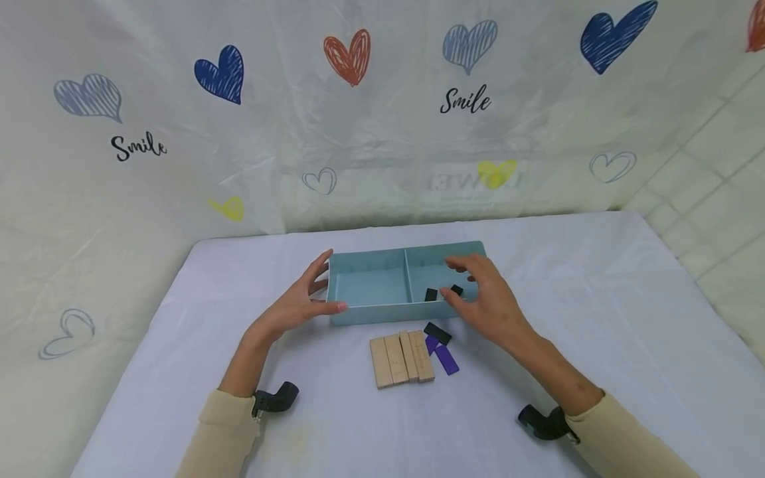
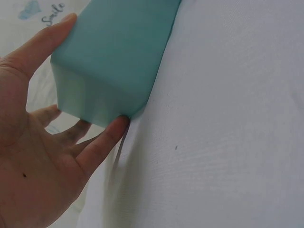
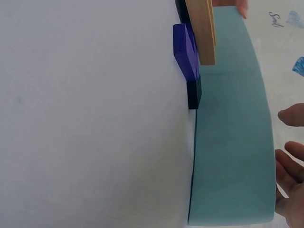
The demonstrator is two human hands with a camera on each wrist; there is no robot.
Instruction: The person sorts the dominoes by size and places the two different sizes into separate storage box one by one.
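A light blue tray (image 1: 370, 315) with two compartments lies lengthwise across the table. My left hand (image 1: 299, 302) is spread at its left end, thumb at the front rim. In the left wrist view, the outstretched fingers (image 2: 102, 145) touch the lower edge of the end wall. Over the right compartment is my right hand (image 1: 493, 305), its thumb and fingers apart with nothing between them. One black block (image 1: 431, 295) rests in that compartment by the front wall; another black block (image 1: 457, 290) is partly hidden behind the right thumb.
In front of the tray lie several wooden blocks (image 1: 394, 358) side by side. Right of them are two purple blocks (image 1: 447, 359) and a black block (image 1: 437, 333). A white cloth (image 1: 358, 431) covers the table, and a sheet printed with hearts (image 1: 382, 133) hangs behind.
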